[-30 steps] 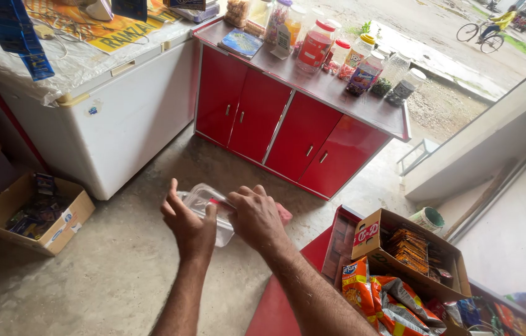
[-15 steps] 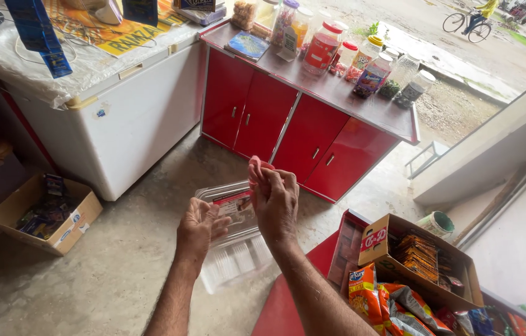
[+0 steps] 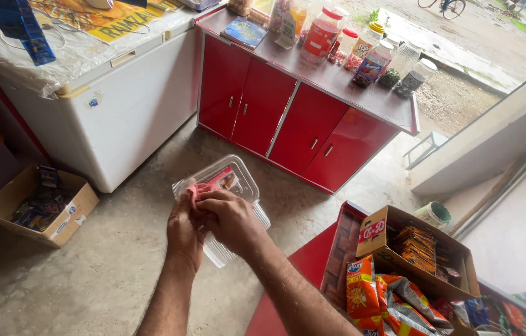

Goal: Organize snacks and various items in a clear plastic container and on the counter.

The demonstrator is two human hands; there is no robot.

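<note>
While both hands (image 3: 213,218) clasp clear container (image 3: 229,186) | concrete floor (image 3: 89,280) open around

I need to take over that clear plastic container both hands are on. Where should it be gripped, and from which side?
Probably by the far rim of the clear plastic container, coming from the side away from the person. It tilts with its open top showing, and that edge is bare, while the left hand and right hand cover the near part and a red packet lies inside.

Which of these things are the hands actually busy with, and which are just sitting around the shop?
In hand:
left hand
right hand
clear plastic container
small red packet inside it

Lying about:
red cabinet
jars on top
white chest freezer
cardboard box
snack packets
</note>
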